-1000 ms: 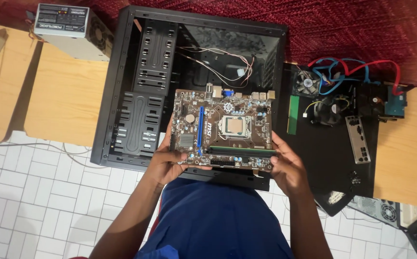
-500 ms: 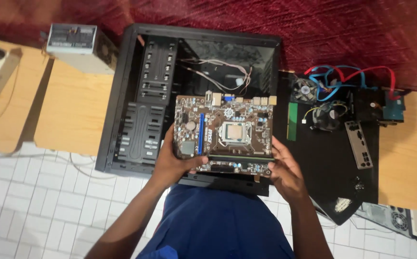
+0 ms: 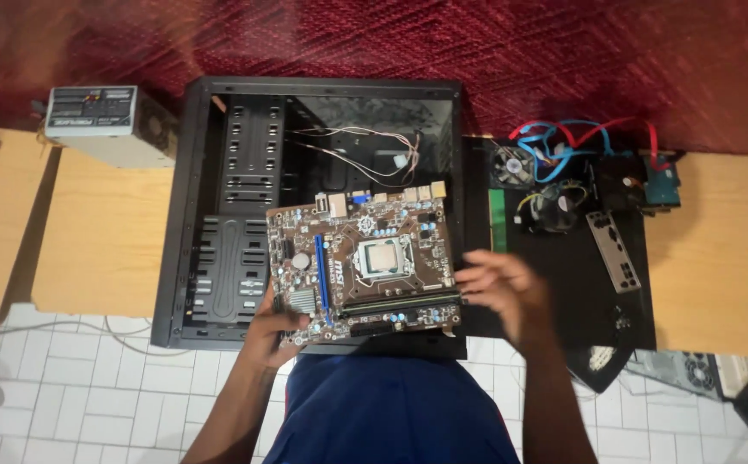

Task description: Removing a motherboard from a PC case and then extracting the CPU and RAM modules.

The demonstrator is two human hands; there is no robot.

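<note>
Red carpet fills the top of the frame, white tile the bottom, with low wooden tables between. At mid-frame I see the motherboard held tilted over the open black case, its lower edge hanging past the case's near wall. My left hand is clamped on the board's lower left corner, thumb on top. My right hand sits at the board's right edge with fingers spread and blurred; I cannot tell whether it grips or only touches.

As I judge it, the board is not yet seated: it rides above the case floor and no screws show. The processor socket looks filled, and a memory stick lies along the lower slot. Loose front-panel wires dangle inside the case, unplugged.

Outward: a grey power supply stands at upper left, outside the case. At right, on a black mat, lie a cooler fan, red and blue cables and a metal port shield.
</note>
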